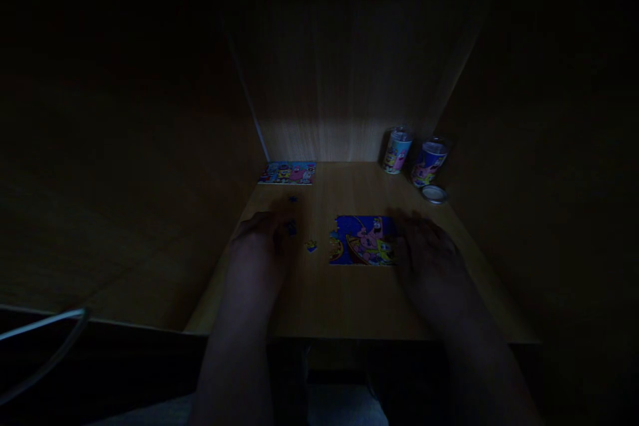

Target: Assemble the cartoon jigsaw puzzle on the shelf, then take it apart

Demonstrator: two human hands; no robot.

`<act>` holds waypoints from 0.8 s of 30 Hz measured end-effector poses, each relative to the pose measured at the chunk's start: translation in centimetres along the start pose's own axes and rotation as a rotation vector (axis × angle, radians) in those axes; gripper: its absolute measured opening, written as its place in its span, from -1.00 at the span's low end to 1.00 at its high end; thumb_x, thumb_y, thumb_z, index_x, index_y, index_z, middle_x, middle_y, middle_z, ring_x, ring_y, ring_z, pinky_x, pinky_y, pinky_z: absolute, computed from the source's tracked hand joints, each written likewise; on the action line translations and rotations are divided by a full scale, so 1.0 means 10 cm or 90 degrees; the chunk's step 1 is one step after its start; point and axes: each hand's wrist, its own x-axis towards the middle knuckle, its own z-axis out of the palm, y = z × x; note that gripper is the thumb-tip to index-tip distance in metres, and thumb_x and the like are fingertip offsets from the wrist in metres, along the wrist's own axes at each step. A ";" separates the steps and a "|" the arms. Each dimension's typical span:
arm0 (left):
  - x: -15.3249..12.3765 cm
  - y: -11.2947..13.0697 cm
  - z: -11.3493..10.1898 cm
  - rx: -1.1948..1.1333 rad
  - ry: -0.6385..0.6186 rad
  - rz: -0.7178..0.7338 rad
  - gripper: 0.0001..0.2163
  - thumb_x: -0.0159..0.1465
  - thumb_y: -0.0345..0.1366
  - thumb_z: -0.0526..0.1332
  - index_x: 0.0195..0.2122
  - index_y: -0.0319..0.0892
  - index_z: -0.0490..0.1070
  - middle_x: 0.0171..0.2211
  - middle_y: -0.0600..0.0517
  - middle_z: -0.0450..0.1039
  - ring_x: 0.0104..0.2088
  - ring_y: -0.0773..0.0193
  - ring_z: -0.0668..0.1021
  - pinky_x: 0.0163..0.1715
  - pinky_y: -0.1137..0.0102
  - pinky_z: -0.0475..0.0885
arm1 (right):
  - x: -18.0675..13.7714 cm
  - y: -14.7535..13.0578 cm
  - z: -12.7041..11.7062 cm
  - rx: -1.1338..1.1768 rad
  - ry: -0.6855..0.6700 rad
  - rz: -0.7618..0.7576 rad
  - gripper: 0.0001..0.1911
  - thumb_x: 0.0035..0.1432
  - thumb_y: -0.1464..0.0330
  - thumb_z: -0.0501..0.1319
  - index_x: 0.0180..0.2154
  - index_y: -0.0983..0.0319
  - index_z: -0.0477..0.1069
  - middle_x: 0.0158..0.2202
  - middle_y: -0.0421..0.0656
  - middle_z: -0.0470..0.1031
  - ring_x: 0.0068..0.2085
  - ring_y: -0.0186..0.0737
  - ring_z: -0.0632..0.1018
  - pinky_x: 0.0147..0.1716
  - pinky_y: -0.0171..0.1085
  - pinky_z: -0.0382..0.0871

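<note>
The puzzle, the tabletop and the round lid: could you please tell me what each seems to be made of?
Puzzle: probably printed cardboard, going by its picture and knobbed left edge. Tabletop: wood or laminate, from its smooth-looking, light-brown surface. Round lid: perhaps shiny metal, given its silvery rim; dim light leaves plastic possible.

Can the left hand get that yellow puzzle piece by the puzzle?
Probably yes: the yellow puzzle piece lies on the tabletop between the left hand and the partly built puzzle, and nothing seems to block the way.
</note>
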 end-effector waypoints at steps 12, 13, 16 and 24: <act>-0.02 0.00 -0.01 -0.057 0.040 -0.061 -0.65 0.42 -0.41 0.14 0.08 -0.18 0.68 0.10 -0.16 0.70 0.09 -0.07 0.70 0.19 0.11 0.59 | 0.00 0.12 -0.04 -0.094 0.037 0.084 -0.68 0.47 0.38 0.13 0.14 0.28 0.52 0.09 0.16 0.61 0.08 0.24 0.55 0.10 0.10 0.49; -0.02 -0.01 -0.03 -0.028 0.046 -0.104 -0.65 0.44 -0.40 0.13 0.09 -0.20 0.68 0.10 -0.18 0.70 0.09 -0.09 0.71 0.18 0.10 0.59 | 0.00 0.13 -0.05 -0.101 0.038 0.090 -0.68 0.46 0.41 0.11 0.13 0.29 0.52 0.09 0.16 0.62 0.07 0.23 0.56 0.09 0.09 0.49; -0.02 -0.03 -0.09 0.050 0.040 -0.180 -0.61 0.42 -0.46 0.12 0.13 -0.21 0.68 0.10 -0.21 0.71 0.10 -0.10 0.72 0.17 0.12 0.60 | -0.01 0.14 -0.07 -0.121 0.044 0.098 -0.65 0.44 0.47 0.07 0.13 0.31 0.51 0.10 0.18 0.61 0.06 0.23 0.56 0.07 0.08 0.49; 0.01 0.00 -0.05 0.105 -0.037 -0.156 -0.58 0.41 -0.47 0.16 0.22 -0.19 0.66 0.20 -0.22 0.65 0.19 -0.15 0.66 0.23 0.06 0.57 | 0.01 0.11 -0.08 -0.099 0.006 0.105 -0.65 0.46 0.42 0.10 0.13 0.32 0.56 0.04 0.20 0.63 0.00 0.24 0.58 0.04 0.10 0.47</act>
